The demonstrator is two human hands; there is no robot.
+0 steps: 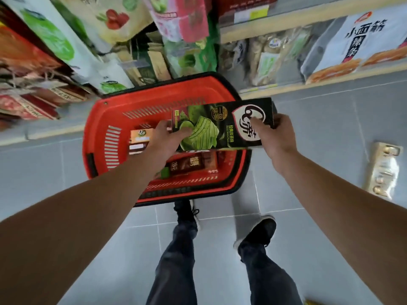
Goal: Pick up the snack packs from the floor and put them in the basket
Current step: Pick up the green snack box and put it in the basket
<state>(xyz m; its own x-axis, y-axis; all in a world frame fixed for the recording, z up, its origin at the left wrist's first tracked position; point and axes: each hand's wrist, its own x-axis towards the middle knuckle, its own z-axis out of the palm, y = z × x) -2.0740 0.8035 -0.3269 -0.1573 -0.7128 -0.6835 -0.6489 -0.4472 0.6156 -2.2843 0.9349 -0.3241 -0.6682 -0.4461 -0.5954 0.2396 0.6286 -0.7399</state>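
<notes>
A red shopping basket (105, 119) stands on the grey tiled floor in front of my feet. Above it I hold a long black-and-green snack box (220, 124) level with both hands. My left hand (167, 137) grips its left end, thumb on top. My right hand (273, 130) grips the right end, thumb on the logo. Inside the basket lie a brown snack box (193, 165) and an orange pack (141, 137), partly hidden by my left arm and the held box. A gold snack pack (383, 170) lies on the floor at the right.
Store shelves with bagged goods (275, 60) run along the back, and more bags (55, 40) fill the left side. My two black shoes (259, 232) stand on the tiles behind the basket. A yellow scrap (310, 302) shows at the bottom edge.
</notes>
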